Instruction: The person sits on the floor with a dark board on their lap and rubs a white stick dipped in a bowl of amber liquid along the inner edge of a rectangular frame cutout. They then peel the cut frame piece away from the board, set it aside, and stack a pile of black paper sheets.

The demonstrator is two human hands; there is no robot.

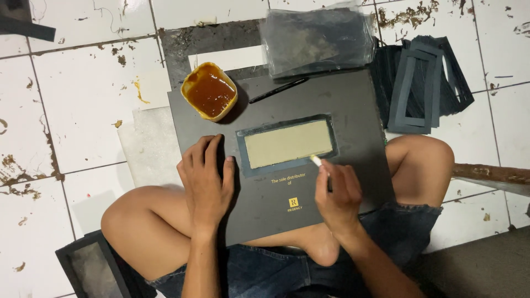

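A: Which step do you think is in hand?

B: I judge it is the gluing of the frame (287,144). The dark frame lies on the black board (353,105), which rests on the person's crossed legs. Inside the frame a beige rectangle shows. The right hand (337,196) holds a small brush (316,160) with its pale tip touching the lower right edge of the frame.

A: How are the fingers?

B: The right fingers are curled and pinch the brush handle; the wrist is bent, and the forearm comes from the lower right. The left hand (207,176) lies flat on the board just left of the frame, fingers slightly spread, pressing down.

A: And the glue?

B: A yellow cup (210,91) of brown glue stands on the upper left corner of the board. A pen (277,90) lies beside it.

A: What does the next move call for?

B: I think a steady stroke along the edge, while the board is kept from sliding.
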